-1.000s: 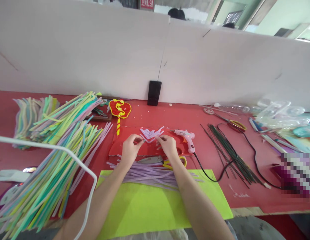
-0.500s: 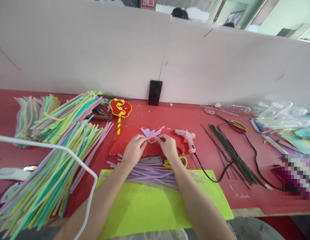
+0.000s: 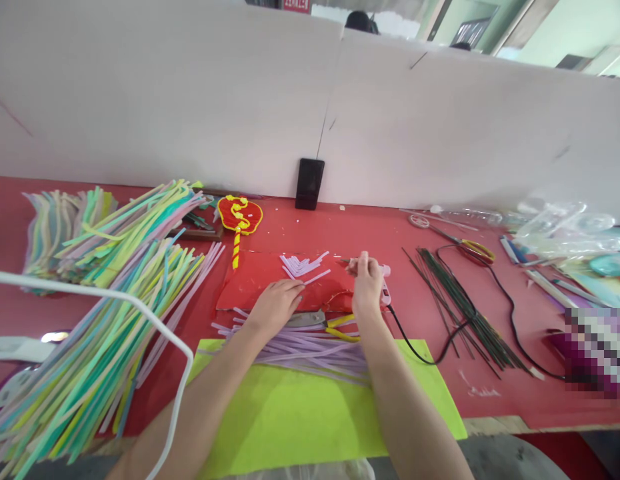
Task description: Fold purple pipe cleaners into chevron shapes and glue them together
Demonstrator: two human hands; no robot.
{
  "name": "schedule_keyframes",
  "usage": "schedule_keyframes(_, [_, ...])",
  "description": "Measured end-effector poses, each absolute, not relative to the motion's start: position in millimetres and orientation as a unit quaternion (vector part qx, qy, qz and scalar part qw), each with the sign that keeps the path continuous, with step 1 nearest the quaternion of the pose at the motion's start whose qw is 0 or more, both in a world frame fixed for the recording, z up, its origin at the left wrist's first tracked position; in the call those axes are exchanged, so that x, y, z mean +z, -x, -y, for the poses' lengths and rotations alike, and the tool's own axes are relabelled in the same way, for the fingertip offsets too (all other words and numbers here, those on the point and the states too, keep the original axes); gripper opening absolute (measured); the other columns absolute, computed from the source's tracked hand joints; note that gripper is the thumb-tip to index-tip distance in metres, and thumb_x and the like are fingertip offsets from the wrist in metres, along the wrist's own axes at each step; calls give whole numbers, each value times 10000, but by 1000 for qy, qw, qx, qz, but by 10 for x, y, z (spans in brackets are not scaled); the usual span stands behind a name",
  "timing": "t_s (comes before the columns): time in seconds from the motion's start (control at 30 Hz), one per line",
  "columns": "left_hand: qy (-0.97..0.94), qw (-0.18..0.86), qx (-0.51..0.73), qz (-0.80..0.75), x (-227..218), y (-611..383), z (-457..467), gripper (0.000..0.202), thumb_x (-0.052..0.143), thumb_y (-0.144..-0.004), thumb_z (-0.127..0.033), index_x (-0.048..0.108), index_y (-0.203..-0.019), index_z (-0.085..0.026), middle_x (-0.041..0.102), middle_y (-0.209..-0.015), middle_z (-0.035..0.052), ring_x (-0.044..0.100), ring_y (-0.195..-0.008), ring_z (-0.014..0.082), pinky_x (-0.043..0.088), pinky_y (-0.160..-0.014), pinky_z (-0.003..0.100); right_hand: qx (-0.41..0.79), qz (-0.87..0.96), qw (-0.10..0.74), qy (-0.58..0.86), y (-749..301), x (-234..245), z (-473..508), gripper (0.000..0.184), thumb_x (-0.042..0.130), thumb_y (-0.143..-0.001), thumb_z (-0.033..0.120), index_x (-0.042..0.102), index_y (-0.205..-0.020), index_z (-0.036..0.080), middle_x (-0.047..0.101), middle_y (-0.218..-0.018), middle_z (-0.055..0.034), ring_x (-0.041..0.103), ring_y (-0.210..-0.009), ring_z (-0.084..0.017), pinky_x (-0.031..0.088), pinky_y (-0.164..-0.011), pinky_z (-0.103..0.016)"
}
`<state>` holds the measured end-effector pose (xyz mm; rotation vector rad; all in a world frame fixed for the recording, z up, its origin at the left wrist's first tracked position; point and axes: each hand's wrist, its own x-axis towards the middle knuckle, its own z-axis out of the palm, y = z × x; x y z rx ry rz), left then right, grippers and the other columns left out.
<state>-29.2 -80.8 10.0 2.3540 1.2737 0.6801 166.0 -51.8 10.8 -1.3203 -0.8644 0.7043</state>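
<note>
On the red pad [image 3: 250,293], several short lilac pipe cleaners [image 3: 299,265] are laid in nested V shapes. My left hand [image 3: 277,305] is closed, its fingertips on the lower end of one loose lilac pipe cleaner [image 3: 319,276] just below the V shapes. My right hand [image 3: 368,281] closes over the barrel of a pink hot glue gun [image 3: 386,290], whose nozzle points left. Its fingers hide much of the gun's body. Yellow-handled scissors [image 3: 343,331] lie between my forearms on a pile of lilac pipe cleaners [image 3: 310,353].
Bundles of multicoloured pipe cleaners [image 3: 105,340] spread over the left side. A red and yellow fan-shaped piece [image 3: 240,217] lies behind the pad. A black phone [image 3: 310,183] leans on the white partition [image 3: 190,100]. Dark green wires [image 3: 455,307] and the gun's cord [image 3: 420,360] are at right.
My right hand has left the pipe cleaner and moved right onto the glue gun. My left hand has lowered slightly, and the loose pipe cleaner now shows beneath the V shapes.
</note>
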Motion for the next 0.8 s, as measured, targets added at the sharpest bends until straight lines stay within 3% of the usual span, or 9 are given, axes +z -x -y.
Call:
schedule_keyframes(0.13, [-846, 152, 214, -464, 106, 305, 813, 281, 487, -873, -162, 648, -1103, -178, 652, -1180, 89, 587, -1108, 216, 431, -974, 363, 255, 291, 768, 511, -1709, 202, 524, 414, 493, -798, 602, 399, -662, 221, 469, -572, 68, 531, -568, -95, 476, -639, -262])
schedule_keyframes(0.27, [-848, 125, 210, -471, 82, 326, 801, 291, 459, -890, -161, 641, -1118, -166, 658, -1170, 76, 593, -1096, 196, 438, -982, 344, 208, 270, 813, 473, -1697, 272, 548, 406, 460, -843, 566, 368, -648, 222, 425, -545, 94, 504, -525, -82, 475, -629, -259])
schedule_keyframes(0.47, [-844, 123, 214, -476, 57, 351, 794, 287, 464, -887, -161, 643, -1111, -168, 656, -1178, 76, 600, -1092, 198, 449, -985, 359, 144, 374, 730, 553, -1595, 279, 605, 432, 369, -902, 520, 413, -597, 218, 482, -517, 57, 531, -575, -109, 462, -743, -297])
schedule_keyframes(0.57, [-830, 122, 239, -488, 69, 352, 796, 273, 484, -874, -163, 655, -1086, -181, 663, -1158, 73, 614, -1061, 201, 467, -963, 360, 151, 437, 669, 583, -1528, 285, 643, 371, 435, -886, 474, 486, -642, 199, 510, -542, 44, 522, -571, -104, 464, -718, -283])
schedule_keyframes(0.67, [-796, 130, 322, -497, 102, 351, 794, 250, 484, -873, -179, 670, -1040, -188, 672, -1115, 70, 617, -1034, 190, 470, -959, 343, 171, 511, 626, 564, -1472, 275, 655, 218, 558, -817, 374, 585, -920, 184, 628, -857, -35, 573, -696, -116, 486, -711, -284])
schedule_keyframes(0.73, [-766, 158, 387, -488, 137, 352, 791, 239, 477, -882, -215, 677, -1009, -192, 675, -1083, 68, 610, -1033, 184, 463, -965, 340, 215, 571, 582, 538, -1434, 258, 659, 343, 593, -777, 312, 572, -1103, 206, 588, -1140, -94, 590, -771, -122, 497, -707, -286])
schedule_keyframes(0.8, [-739, 205, 434, -472, 173, 359, 785, 238, 477, -887, -265, 683, -990, -206, 664, -1093, 65, 595, -1055, 187, 450, -977, 353, 316, 622, 521, 492, -1389, 235, 671, 468, 602, -764, 284, 526, -1223, 238, 553, -1248, -100, 601, -773, -117, 507, -693, -281])
